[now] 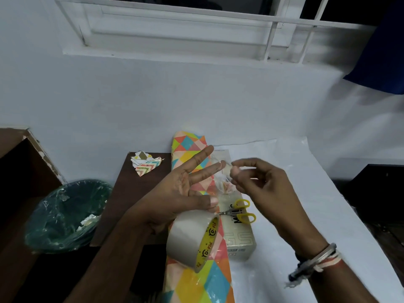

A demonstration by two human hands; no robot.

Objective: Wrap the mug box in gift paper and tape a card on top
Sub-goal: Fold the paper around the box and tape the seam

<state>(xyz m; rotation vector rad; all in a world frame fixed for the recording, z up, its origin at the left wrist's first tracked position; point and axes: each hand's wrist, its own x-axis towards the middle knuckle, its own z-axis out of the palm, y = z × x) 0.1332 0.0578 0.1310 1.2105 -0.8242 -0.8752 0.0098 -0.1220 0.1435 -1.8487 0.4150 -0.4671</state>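
Glossy gift paper [197,278], plastic-handled scissors [240,209].

1. The gift paper [205,278] runs off the bottom edge, its middle behind the tape roll [190,239] and left hand [179,193].
2. The mug box [240,239] lettering is half covered by scissors [242,212].
3. The right hand [262,182] is blurred; the clear strip [222,182] it pinches barely shows.

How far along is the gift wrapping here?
Barely started. The mug box lies bare on the white table, with scissors on top and the gift paper beside it. In hand: the right hand pinches a strip of clear tape at the left hand's spread fingers, above the tape roll. Left: wrapping, taping, and the card, which isn't in view.
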